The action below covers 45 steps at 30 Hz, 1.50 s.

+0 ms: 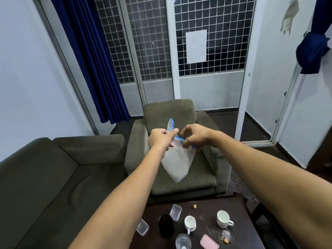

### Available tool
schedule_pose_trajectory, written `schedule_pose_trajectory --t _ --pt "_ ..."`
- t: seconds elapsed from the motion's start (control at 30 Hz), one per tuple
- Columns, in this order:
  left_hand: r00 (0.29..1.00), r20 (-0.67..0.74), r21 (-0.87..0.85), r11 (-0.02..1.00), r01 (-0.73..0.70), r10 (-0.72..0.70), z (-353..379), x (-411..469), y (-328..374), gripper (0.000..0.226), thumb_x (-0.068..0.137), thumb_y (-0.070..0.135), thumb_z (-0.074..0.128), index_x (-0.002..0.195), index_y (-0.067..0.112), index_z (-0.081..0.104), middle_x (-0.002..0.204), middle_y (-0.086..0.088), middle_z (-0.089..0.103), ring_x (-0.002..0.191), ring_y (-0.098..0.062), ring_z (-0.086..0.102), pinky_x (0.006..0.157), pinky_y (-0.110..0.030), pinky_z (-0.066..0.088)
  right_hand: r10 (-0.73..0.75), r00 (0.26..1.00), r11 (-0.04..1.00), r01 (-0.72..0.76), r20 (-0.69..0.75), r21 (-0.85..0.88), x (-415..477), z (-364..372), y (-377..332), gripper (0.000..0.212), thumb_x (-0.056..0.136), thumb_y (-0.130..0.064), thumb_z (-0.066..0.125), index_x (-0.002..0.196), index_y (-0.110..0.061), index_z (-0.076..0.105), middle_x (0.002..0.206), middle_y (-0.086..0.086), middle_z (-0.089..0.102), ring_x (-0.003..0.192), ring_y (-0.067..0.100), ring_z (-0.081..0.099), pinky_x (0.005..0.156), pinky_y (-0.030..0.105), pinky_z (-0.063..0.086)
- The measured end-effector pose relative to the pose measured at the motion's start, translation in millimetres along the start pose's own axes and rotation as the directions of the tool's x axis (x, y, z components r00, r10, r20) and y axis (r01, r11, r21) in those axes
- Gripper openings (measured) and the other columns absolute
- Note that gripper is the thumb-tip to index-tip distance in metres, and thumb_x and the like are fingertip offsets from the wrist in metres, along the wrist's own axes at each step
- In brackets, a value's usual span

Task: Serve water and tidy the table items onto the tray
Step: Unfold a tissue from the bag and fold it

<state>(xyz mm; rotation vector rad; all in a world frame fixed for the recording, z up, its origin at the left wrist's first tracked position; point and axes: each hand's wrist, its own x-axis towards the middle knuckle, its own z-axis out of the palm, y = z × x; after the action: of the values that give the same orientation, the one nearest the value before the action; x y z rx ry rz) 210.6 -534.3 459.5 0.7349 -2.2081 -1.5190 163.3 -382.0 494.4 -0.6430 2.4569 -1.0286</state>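
Both my hands hold a clear plastic zip bag (177,162) with a blue seal strip up in the air, above the armchair. My left hand (161,136) pinches one side of the bag's mouth, and my right hand (195,136) grips the other side. The bag hangs down below them and looks empty. On the dark table (239,229) below stand two white cups (190,224) (223,218), a glass (183,242), a black jar (166,225), two clear plastic boxes (175,212) (142,229) and a pink case (209,242). No tray is in view.
A grey-green armchair (179,182) stands just beyond the table, and a matching sofa (45,177) runs along the left. Crumbs and food bits (194,206) lie on the tabletop. Behind are barred glass doors and blue curtains (93,60).
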Motion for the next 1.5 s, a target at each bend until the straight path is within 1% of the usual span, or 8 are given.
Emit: schedule_pose_trajectory --t 0.23,0.5,0.7,0.83,0.97,1.1,1.23,1.5 --pt "0.997 0.040 0.256 0.964 -0.074 0.066 -9.9 -6.7 -2.9 0.050 0.073 0.062 0.078 0.062 0.015 0.064 0.050 0.002 0.067 0.042 -0.012 0.059 0.060 -0.026 0.051 0.001 0.959 0.998 -0.018 -0.284 -0.056 5.7 -6.9 12.7 0.010 0.079 -0.007 0.060 0.081 -0.016 0.065 0.084 0.009 0.068 0.066 0.026 0.071 0.056 0.040 0.063" --pt "0.997 0.003 0.361 0.929 -0.075 0.080 1.9 -17.7 10.2 0.026 0.084 0.023 0.049 0.061 0.016 0.059 0.053 -0.001 0.069 0.063 -0.024 0.071 0.073 -0.035 0.060 -0.315 0.891 0.724 0.002 -0.328 -0.690 0.4 3.7 7.9 0.007 0.076 -0.023 0.062 0.081 -0.020 0.059 0.090 0.001 0.054 0.079 0.027 0.056 0.064 0.032 0.040" --pt "0.991 -0.022 0.373 0.921 -0.115 0.133 7.5 -15.1 17.2 0.028 0.088 0.025 0.043 0.087 0.015 0.068 0.087 -0.011 0.076 0.088 -0.035 0.070 0.082 -0.040 0.058 -0.218 0.937 0.855 0.048 -0.274 -0.516 -0.8 15.2 -23.4 0.015 0.073 -0.026 0.062 0.064 -0.013 0.062 0.060 0.003 0.059 0.058 0.024 0.060 0.050 0.027 0.045" --pt "0.986 -0.085 0.397 0.913 -0.097 0.142 3.4 -12.6 15.3 0.024 0.083 0.019 0.043 0.084 0.018 0.067 0.083 -0.007 0.076 0.088 -0.031 0.070 0.077 -0.035 0.056 -0.112 0.954 0.950 0.021 -0.277 -0.312 -1.9 14.7 -28.4 0.016 0.073 -0.017 0.061 0.062 -0.008 0.070 0.057 0.004 0.069 0.058 0.019 0.070 0.056 0.028 0.058" --pt "0.989 -0.079 0.327 0.941 -0.091 0.123 1.6 -10.4 12.1 0.023 0.085 0.020 0.044 0.086 0.016 0.067 0.076 -0.004 0.076 0.082 -0.031 0.073 0.081 -0.039 0.058 -0.022 0.988 0.943 -0.031 -0.154 -0.331 -1.1 15.7 -33.2 0.022 0.084 -0.014 0.058 0.097 -0.007 0.074 0.090 0.011 0.070 0.083 0.026 0.064 0.071 0.033 0.055" --pt "0.989 -0.024 0.286 0.949 -0.135 0.148 4.6 -11.5 12.1 0.019 0.085 0.024 0.050 0.078 0.020 0.067 0.054 0.000 0.069 0.055 -0.021 0.071 0.065 -0.031 0.059 -0.007 1.000 0.917 -0.002 -0.021 -0.398 -4.4 21.1 -36.5 0.028 0.092 -0.011 0.047 0.114 -0.005 0.063 0.089 0.008 0.059 0.088 0.029 0.056 0.063 0.029 0.046" --pt "0.979 0.088 0.256 0.945 -0.202 0.186 8.1 -14.7 8.2 0.019 0.089 0.029 0.055 0.076 0.021 0.066 0.048 0.003 0.064 0.044 -0.019 0.066 0.052 -0.025 0.047 0.017 1.000 0.901 -0.009 0.015 -0.433 -6.5 16.9 -30.7 0.045 0.097 -0.017 0.045 0.141 -0.014 0.050 0.138 0.013 0.055 0.118 0.032 0.057 0.088 0.032 0.045" --pt "0.952 0.236 0.134 0.964 -0.229 0.194 15.5 -18.2 17.4 0.017 0.087 0.028 0.060 0.072 0.022 0.066 0.044 0.004 0.061 0.034 -0.017 0.054 0.035 -0.015 0.032 0.132 0.983 0.867 -0.178 -0.130 -0.465 -3.0 19.2 -11.6 0.033 0.092 -0.037 0.054 0.121 -0.023 0.055 0.097 0.003 0.060 0.090 0.025 0.059 0.072 0.033 0.046"
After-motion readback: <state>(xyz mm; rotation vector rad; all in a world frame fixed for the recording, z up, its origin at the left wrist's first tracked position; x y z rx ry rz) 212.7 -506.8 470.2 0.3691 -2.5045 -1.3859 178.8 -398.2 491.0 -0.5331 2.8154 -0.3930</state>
